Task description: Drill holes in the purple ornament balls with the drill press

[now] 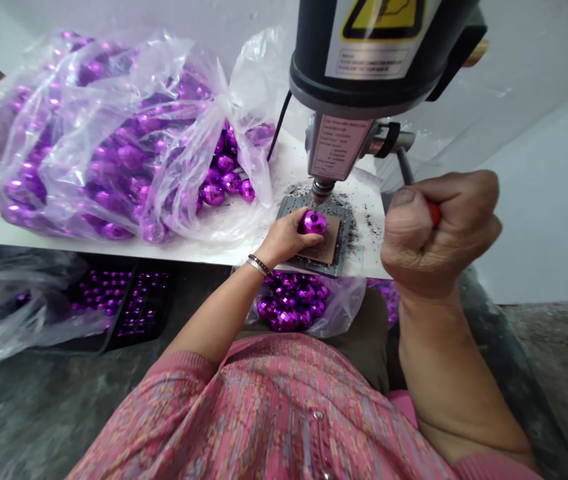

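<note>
Left hand (284, 239) holds purple ornament (313, 223) under drill press (359, 73).

Purple mirrored faceted bauble (313, 223), glossy, sits on brown pad (328, 243), pressed down by left hand (285, 239). Drill chuck (321, 190) at its 12 o'clock, bit (315, 208) meeting the top. Red lever grip (435, 213) at 3 o'clock, wrapped in right fist (439, 233).
</note>
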Tool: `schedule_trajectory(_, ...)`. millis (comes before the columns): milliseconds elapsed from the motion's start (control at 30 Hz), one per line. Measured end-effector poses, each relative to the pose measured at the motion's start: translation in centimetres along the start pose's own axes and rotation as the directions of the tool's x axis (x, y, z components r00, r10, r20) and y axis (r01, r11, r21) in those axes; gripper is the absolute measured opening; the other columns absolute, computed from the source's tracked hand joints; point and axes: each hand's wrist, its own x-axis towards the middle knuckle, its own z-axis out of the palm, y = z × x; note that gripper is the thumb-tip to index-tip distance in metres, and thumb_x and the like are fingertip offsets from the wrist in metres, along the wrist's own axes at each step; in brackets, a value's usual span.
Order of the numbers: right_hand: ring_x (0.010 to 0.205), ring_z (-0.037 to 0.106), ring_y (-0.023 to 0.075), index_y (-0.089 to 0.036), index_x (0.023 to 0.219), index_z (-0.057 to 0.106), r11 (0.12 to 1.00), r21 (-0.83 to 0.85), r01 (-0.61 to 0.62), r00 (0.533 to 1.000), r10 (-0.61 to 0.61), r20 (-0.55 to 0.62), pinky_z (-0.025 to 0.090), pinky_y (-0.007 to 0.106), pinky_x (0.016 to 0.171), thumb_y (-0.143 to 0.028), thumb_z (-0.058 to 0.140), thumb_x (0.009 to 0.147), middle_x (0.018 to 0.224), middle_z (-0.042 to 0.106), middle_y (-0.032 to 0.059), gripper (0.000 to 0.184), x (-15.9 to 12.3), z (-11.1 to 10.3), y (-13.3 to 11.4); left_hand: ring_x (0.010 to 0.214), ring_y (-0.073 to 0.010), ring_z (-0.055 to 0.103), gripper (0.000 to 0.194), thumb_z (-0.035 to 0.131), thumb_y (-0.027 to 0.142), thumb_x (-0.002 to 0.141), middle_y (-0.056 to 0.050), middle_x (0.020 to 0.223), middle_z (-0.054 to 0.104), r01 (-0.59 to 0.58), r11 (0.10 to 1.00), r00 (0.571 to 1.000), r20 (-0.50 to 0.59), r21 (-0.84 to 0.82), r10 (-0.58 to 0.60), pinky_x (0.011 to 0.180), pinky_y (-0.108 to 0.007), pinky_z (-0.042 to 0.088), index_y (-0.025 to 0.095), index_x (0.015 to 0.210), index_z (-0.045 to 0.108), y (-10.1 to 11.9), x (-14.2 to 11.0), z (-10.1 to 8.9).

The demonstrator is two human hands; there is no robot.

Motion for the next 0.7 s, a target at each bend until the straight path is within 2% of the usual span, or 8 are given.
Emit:
schedule_trajectory(100, 0.074, 0.042, 0.0022, -0.016, 0.09, 0.053, 1.0, 0.015, 0.009, 0.999, -0.008, -0.049, 0.029, 0.022, 0.071, -0.038, 0.045, 0.103, 0.076, 0.046, 0.0022, 0.027, -0.6, 0.5, 0.2, 0.123, -0.0244, 0.073, 0.068, 0.086, 0.022, 0.083, -0.008, 0.134, 0.079, 0.017, 1.0, 1.0, 0.0, -0.002, -0.017, 0.107, -0.029, 0.053, 0.015, 0.148, 0.066, 0.1, 0.0, 0.0)
schedule_trajectory(267, 0.075, 0.045, 0.0001, -0.013, 0.09, 0.051, 0.999, 0.009, -0.05, 0.992, 0.05, -0.115, 0.031, 0.02, 0.073, -0.038, 0.044, 0.104, 0.077, 0.048, 0.0022, 0.03, -1.2, 1.2, 0.0, 0.124, -0.0256, 0.073, 0.065, 0.086, 0.022, 0.084, -0.007, 0.133, 0.08, 0.002, 1.0, 1.0, 0.004, -0.009, -0.002, 0.108, -0.03, 0.052, 0.015, 0.146, 0.068, 0.1, 0.0, 0.1)
schedule_trajectory(400, 0.077, 0.047, -0.0006, -0.014, 0.091, 0.049, 0.999, 0.033, -0.01, 0.986, 0.016, -0.168, 0.031, 0.02, 0.074, -0.032, 0.043, 0.104, 0.079, 0.05, 0.0016, 0.023, -1.8, 1.8, -0.1, 0.125, -0.026, 0.072, 0.067, 0.086, 0.023, 0.084, -0.007, 0.136, 0.079, 0.01, 1.0, 1.0, -0.01, -0.025, -0.01, 0.109, -0.031, 0.052, 0.015, 0.148, 0.066, -0.1, -0.1, 0.3)
schedule_trajectory(500, 0.076, 0.046, 0.0001, -0.013, 0.09, 0.048, 0.998, 0.07, 0.007, 0.986, 0.004, -0.164, 0.032, 0.021, 0.074, -0.028, 0.044, 0.103, 0.078, 0.05, 0.0015, 0.02, -2.8, 2.6, 0.3, 0.125, -0.0257, 0.072, 0.069, 0.086, 0.023, 0.084, -0.008, 0.138, 0.078, 0.009, 0.999, 1.0, -0.007, -0.043, -0.009, 0.109, -0.032, 0.052, 0.015, 0.149, 0.064, -0.2, -0.1, 0.4)
schedule_trajectory(600, 0.075, 0.048, 0.0006, -0.013, 0.088, 0.047, 0.992, 0.122, 0.015, 0.985, 0.007, -0.172, 0.035, 0.021, 0.073, -0.03, 0.043, 0.103, 0.075, 0.05, 0.0013, 0.024, -3.8, 3.2, 0.6, 0.123, -0.026, 0.073, 0.068, 0.086, 0.023, 0.084, -0.008, 0.135, 0.078, 0.0, 0.999, 1.0, -0.011, -0.051, -0.001, 0.108, -0.033, 0.053, 0.015, 0.148, 0.065, -0.3, -0.1, 0.5)
schedule_trajectory(700, 0.072, 0.046, -0.001, -0.012, 0.085, 0.045, 0.986, 0.165, -0.011, 0.982, 0.041, -0.184, 0.033, 0.019, 0.071, -0.038, 0.041, 0.105, 0.072, 0.046, 0.0007, 0.033, -3.0, 2.7, 0.4, 0.121, -0.0257, 0.073, 0.065, 0.087, 0.023, 0.082, -0.007, 0.132, 0.079, -0.004, 0.999, 1.0, -0.027, -0.05, 0.002, 0.106, -0.033, 0.053, 0.016, 0.144, 0.067, -0.2, -0.1, 0.6)
